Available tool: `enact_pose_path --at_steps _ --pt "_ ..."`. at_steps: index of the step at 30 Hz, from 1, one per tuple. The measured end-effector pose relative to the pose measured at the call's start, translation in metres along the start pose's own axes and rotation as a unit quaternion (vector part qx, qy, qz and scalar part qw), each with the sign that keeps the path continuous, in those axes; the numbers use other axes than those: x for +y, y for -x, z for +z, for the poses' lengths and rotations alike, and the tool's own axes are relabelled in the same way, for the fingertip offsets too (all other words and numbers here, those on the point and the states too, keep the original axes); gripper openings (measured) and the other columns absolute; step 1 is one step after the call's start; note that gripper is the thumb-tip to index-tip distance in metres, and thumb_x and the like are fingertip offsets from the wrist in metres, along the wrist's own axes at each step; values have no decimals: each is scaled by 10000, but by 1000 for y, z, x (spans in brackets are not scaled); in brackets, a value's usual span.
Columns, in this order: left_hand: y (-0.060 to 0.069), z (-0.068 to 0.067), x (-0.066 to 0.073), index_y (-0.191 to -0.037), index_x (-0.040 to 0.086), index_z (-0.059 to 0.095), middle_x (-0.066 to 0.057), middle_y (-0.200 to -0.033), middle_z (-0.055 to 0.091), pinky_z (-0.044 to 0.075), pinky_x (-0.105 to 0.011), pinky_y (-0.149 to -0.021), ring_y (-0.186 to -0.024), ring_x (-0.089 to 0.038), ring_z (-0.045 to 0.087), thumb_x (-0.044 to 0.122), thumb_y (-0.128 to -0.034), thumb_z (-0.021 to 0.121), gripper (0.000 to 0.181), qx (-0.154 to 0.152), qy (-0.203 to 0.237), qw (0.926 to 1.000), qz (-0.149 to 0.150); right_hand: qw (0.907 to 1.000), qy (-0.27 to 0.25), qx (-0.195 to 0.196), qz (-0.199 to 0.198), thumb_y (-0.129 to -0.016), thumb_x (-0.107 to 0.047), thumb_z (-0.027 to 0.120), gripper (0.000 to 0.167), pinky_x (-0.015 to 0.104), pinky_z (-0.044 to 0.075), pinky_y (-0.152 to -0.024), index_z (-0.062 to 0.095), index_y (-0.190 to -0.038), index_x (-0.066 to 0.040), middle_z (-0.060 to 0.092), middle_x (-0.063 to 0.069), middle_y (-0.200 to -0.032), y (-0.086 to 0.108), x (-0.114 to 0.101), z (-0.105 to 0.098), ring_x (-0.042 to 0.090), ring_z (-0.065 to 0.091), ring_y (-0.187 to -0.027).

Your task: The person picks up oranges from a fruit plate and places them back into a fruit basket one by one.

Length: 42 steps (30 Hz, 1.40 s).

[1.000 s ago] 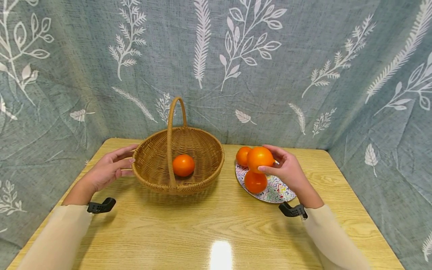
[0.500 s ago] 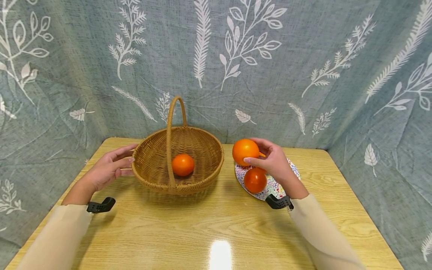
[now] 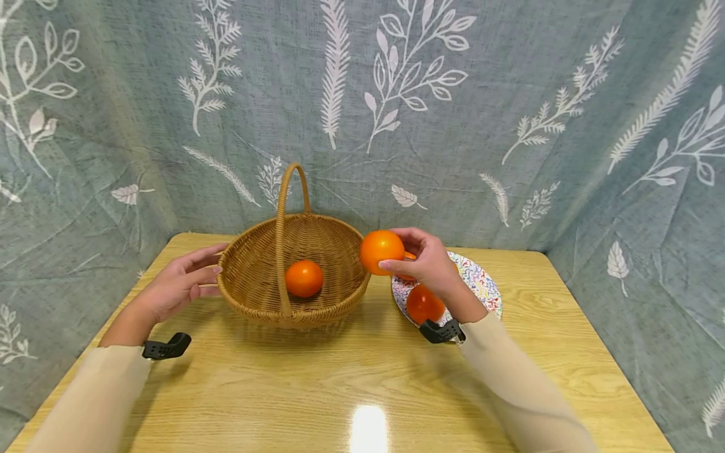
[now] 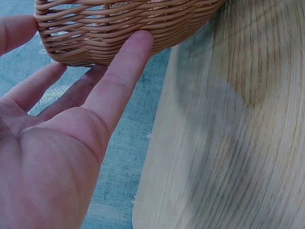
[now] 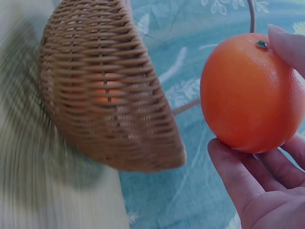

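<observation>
A wicker basket [image 3: 249,296] with a tall handle stands at the left, one orange fruit [image 3: 304,279] inside it. The left hand [image 3: 184,283] touches the basket's left side with straight, spread fingers; the left wrist view shows its fingertips against the weave [image 4: 95,33]. Between thumb and fingers the right hand [image 3: 430,267] holds another orange [image 3: 382,252] in the air by the basket's right rim. In the right wrist view this orange [image 5: 252,93] shows a small green stem spot, with the basket [image 5: 105,90] beside it.
Right of the basket lies a patterned plate [image 3: 481,283]. An orange [image 3: 425,304] sits at its front left, another is partly hidden behind the right hand. A leaf-printed cloth [image 3: 362,94] hangs behind the wooden table [image 3: 283,390].
The right hand has carried its orange leftward from above the plate to the basket's right rim. The left hand has kept its place at the basket.
</observation>
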<state>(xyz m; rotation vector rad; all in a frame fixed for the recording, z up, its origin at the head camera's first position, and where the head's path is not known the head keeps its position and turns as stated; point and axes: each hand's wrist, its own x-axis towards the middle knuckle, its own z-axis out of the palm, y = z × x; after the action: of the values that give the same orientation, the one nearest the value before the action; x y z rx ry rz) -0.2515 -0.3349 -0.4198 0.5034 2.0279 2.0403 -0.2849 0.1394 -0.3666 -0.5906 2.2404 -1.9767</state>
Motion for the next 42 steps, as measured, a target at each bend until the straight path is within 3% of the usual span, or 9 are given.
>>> enact_pose_path --at_steps 9,18,27,42 --pt "-4 1 -1 -1640 4 139 22 -1351 568 628 -309 -886 -1147 -101 684 76 -1087 487 657 25 -80 10000 -53 9995 247 -122 -169 -796 -211 898 565 320 615 -901 669 -1308 -139 682 74 -1293 -16 -6 15 232 671 -1183" --pt "-6 2 3 -1630 -33 124 21 -1333 591 633 -312 -868 -1130 -115 691 45 -1081 484 661 28 49 10000 -32 9992 213 -136 -301 -805 -121 876 542 313 609 -905 673 -1307 -99 699 98 -1276 -36 -11 35 242 684 -1162" --pt "-5 1 2 -1634 -17 139 17 -1326 593 630 -309 -879 -1131 -99 688 44 -1080 489 658 21 -8 10000 -53 9992 10 -264 -313 -806 -112 866 507 285 609 -877 688 -1280 -83 714 107 -1235 -53 -13 58 206 693 -1109" --pt "-2 -2 3 -1639 14 167 45 -1337 594 626 -292 -886 -1145 -86 682 64 -1085 489 643 27 -90 9999 -76 9977 405 -525 -130 -811 -244 890 545 295 600 -855 678 -1302 -135 706 64 -1220 -76 -14 94 188 674 -1072"
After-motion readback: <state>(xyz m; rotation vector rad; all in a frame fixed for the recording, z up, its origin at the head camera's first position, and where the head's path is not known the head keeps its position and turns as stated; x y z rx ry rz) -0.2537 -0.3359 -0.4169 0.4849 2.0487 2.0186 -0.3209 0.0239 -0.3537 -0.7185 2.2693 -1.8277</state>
